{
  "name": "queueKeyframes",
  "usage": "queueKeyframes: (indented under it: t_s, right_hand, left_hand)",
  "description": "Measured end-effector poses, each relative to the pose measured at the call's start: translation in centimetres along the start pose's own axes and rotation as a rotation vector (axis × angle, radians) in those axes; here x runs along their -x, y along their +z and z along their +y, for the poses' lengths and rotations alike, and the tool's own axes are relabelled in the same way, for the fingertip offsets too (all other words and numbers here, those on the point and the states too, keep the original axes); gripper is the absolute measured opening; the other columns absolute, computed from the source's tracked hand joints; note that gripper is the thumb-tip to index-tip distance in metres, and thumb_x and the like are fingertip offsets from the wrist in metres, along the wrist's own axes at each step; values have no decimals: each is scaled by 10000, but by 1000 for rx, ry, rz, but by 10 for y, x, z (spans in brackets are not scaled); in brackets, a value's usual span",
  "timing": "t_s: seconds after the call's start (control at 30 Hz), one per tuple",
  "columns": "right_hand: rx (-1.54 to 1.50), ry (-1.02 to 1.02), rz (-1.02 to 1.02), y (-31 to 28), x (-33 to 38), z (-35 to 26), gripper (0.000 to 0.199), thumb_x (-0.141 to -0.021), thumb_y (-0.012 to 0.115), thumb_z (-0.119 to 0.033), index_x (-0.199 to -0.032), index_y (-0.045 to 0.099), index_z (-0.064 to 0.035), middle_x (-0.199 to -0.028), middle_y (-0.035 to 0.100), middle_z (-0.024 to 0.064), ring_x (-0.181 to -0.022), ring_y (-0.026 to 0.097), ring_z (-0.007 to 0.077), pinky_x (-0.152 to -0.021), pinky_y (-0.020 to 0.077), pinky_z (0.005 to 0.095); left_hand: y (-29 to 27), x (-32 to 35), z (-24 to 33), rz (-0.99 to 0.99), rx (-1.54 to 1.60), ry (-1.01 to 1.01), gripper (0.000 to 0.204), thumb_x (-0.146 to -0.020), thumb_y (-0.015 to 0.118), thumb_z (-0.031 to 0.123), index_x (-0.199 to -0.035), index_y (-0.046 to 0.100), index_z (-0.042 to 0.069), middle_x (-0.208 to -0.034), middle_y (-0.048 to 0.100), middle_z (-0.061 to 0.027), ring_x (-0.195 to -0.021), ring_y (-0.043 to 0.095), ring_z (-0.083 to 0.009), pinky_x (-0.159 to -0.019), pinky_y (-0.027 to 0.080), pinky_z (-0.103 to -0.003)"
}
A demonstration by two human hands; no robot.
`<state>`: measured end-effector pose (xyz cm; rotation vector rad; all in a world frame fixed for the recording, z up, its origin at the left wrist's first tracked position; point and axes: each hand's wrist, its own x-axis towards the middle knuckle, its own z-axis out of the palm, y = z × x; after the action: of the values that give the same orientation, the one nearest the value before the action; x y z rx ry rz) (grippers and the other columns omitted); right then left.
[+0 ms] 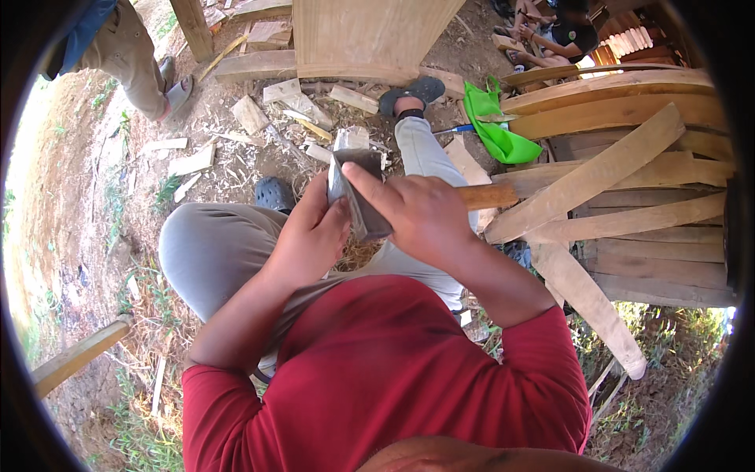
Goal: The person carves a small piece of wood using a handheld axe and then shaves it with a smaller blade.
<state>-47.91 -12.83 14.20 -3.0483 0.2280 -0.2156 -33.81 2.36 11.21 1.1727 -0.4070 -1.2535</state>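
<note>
Dark metal forms the face of a broad-bladed hand tool point(363, 211), held above the lap of a seated person in a red shirt point(377, 370) and grey trousers point(216, 240). The left hand point(311, 232) pinches the blade's left edge, thumb against the near part of it; a pale strip runs along that edge, and whether it belongs to the blade cannot be told. The right hand point(429, 214) closes at the blade's right side, its index finger stretched onto the metal, while a wooden handle point(489, 196) sticks out to the right.

Dark clogs point(413, 94) cover the feet. Wood offcuts point(250, 115) and shavings litter the dirt ground beyond the hands, and a wide wooden board point(370, 35) stands at the far middle. A bright green bag point(503, 138) lies on the right, beside curved planks point(621, 81), with another plank point(594, 173) slanting across the stack. At far left stands someone in tan trousers point(126, 63); another person point(562, 39) sits at far right.
</note>
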Motion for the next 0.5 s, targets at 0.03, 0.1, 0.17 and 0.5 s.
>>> queueKeyframes:
  t_s: [0.03, 0.1, 0.17, 0.5]
  right_hand:
    - [-15, 18, 22, 2, -1, 0, 934, -745, 800, -114, -1609, 461, -221, -831, 653, 36, -754, 684, 270, -649, 536, 428]
    - [-45, 53, 67, 10, -10, -1, 919, -749, 799, -124, -1601, 469, -225, -824, 649, 36, -749, 682, 269, -654, 540, 429]
    - [7, 35, 39, 7, -8, -11, 930, -726, 813, -135, -1590, 482, -223, -808, 629, 29, -742, 673, 263, -658, 544, 430]
    - [-39, 61, 62, 7, -15, -5, 1001, -690, 838, -136, -1611, 458, -220, -804, 614, 36, -741, 670, 268, -644, 543, 430]
  left_hand:
    - [-2, -3, -1, 1, -41, -25, 270, -1124, 444, 113, -1387, 465, 53, -819, 512, 11, -587, 461, -58, -478, 396, -236]
    - [-9, -12, -2, 5, -123, -75, 241, -1133, 420, 130, -1358, 470, 58, -832, 490, 12, -583, 441, -53, -468, 394, -228]
    - [-1, -10, -4, 4, -117, 85, 180, -1129, 419, 130, -1284, 488, 69, -816, 491, 19, -572, 430, -52, -466, 382, -225]
    - [-4, -6, 1, 38, -114, 2, 343, -1129, 407, 146, -1459, 446, 59, -786, 509, 17, -532, 421, -44, -469, 385, -213]
